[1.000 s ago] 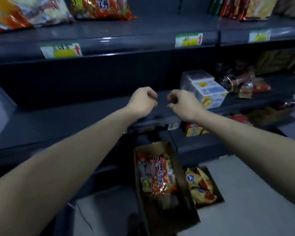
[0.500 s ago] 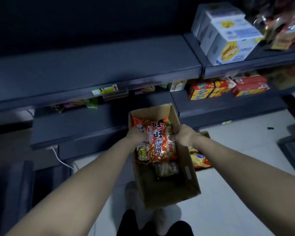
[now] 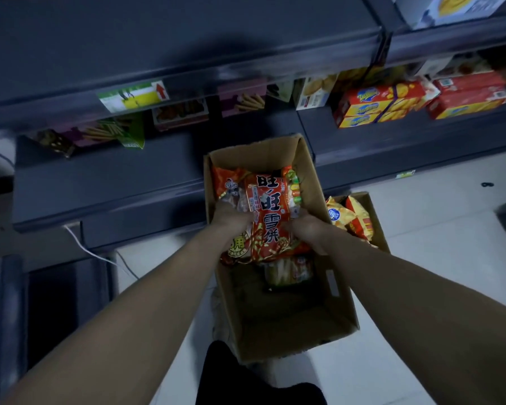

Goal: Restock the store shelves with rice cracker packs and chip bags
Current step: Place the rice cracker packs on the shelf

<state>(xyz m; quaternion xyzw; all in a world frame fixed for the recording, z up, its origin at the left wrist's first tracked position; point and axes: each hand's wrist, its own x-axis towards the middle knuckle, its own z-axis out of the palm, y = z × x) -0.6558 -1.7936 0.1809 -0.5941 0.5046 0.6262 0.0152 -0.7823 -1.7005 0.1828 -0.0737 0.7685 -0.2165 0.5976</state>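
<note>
A red rice cracker pack (image 3: 268,213) with white characters lies on top of other packs inside a tall open cardboard box (image 3: 327,311) on the floor. My left hand (image 3: 231,216) grips the pack's left side and my right hand (image 3: 306,229) grips its right side, both down inside the box. More packs (image 3: 289,271) lie lower in the box. Yellow and red chip bags (image 3: 352,217) fill a smaller box to the right.
Dark grey shelves (image 3: 105,182) run across the top, the low one bare at the left. Biscuit boxes (image 3: 383,105) in red and yellow stand on the right shelf, stick snack boxes (image 3: 243,102) in the middle. A white cable (image 3: 82,247) trails over the pale floor.
A second ago both hands were curled and empty at shelf height. The view has tilted down, and both hands have dropped into the box and taken hold of the red pack.
</note>
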